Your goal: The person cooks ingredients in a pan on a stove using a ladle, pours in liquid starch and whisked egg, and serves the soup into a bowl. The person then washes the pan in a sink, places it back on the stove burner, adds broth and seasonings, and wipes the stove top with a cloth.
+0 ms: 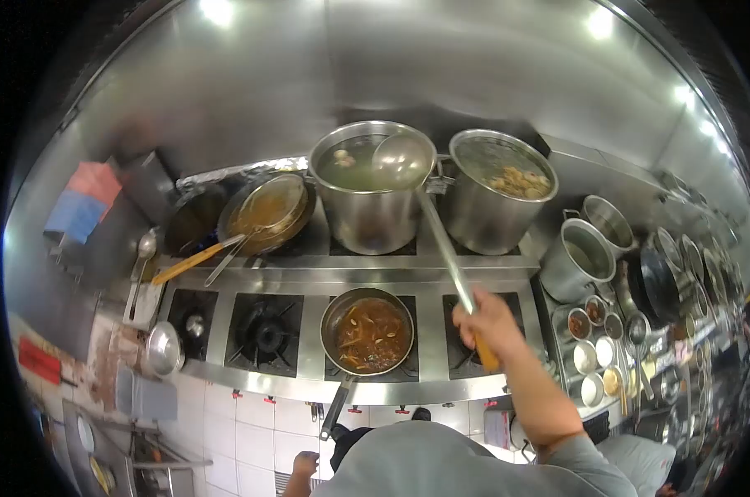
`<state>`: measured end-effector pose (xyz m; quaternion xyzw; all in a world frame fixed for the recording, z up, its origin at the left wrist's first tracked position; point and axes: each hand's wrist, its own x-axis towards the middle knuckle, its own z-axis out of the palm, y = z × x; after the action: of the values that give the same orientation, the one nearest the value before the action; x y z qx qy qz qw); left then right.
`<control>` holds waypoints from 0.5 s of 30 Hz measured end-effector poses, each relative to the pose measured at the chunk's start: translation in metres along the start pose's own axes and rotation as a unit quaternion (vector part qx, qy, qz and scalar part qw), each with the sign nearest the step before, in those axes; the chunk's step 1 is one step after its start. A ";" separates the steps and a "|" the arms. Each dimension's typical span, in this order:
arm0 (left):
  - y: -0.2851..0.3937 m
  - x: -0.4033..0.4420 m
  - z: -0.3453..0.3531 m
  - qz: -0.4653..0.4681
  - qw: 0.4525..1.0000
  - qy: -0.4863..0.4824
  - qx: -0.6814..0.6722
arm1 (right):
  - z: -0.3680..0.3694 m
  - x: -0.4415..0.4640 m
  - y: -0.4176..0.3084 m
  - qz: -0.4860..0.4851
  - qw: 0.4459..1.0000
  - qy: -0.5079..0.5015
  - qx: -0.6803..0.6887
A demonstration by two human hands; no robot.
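My right hand (488,320) is wrapped round the long handle of a ladle (444,240), near its orange end. The ladle's bowl hangs over the mouth of the left stockpot (373,215), which holds greenish liquid and a pale lump. Low in the view, my left hand (305,462) is beside my body, apart from the dark handle of a frying pan (336,412); its fingers are too small and partly turned away to read. In that pan, on a front burner, lies brown sauce (370,335) with sliced pieces.
A second stockpot (492,219) with yellowish pieces stands to the right. Back left, a strainer (274,203) rests on a wok. Seasoning bowls (584,356) and a grey pot (578,261) line the right side. A burner (267,330) sits left of the pan.
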<state>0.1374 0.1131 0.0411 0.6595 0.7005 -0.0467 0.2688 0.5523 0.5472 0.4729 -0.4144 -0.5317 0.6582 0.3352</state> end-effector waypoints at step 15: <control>0.046 -0.056 0.108 -0.222 0.929 0.017 -0.296 | -0.006 0.216 -0.141 0.193 0.971 -0.014 0.140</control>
<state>0.2146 0.0236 -0.0126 0.3786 0.8154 0.1154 0.4225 0.4644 0.7701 0.5694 -0.4493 -0.3487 0.7839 0.2489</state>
